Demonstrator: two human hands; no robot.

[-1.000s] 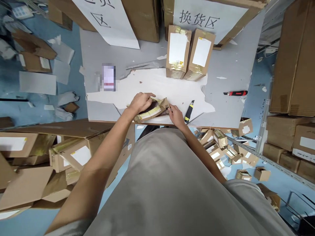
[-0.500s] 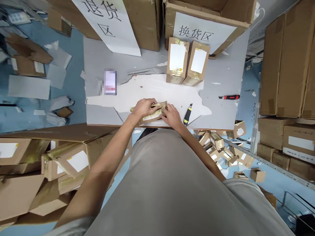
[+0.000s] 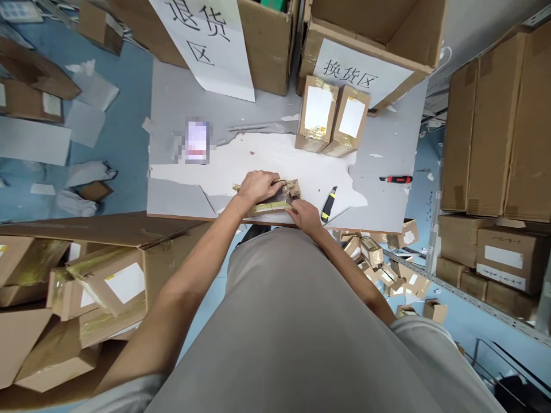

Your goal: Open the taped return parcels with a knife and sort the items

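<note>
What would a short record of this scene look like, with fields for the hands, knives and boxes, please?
left hand: gripping the small carton
right hand: pinching the carton's near right edge
near knife: yellow and black, beside the right hand
far knife: red and black, farther right
taped boxes: two, close together beyond the carton

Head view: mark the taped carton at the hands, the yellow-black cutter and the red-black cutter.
Taped carton [image 3: 272, 207]: head view, on the taped strip along its near edge.
Yellow-black cutter [image 3: 328, 205]: head view, mid-handle.
Red-black cutter [image 3: 399, 179]: head view, on the red part of its handle.
</note>
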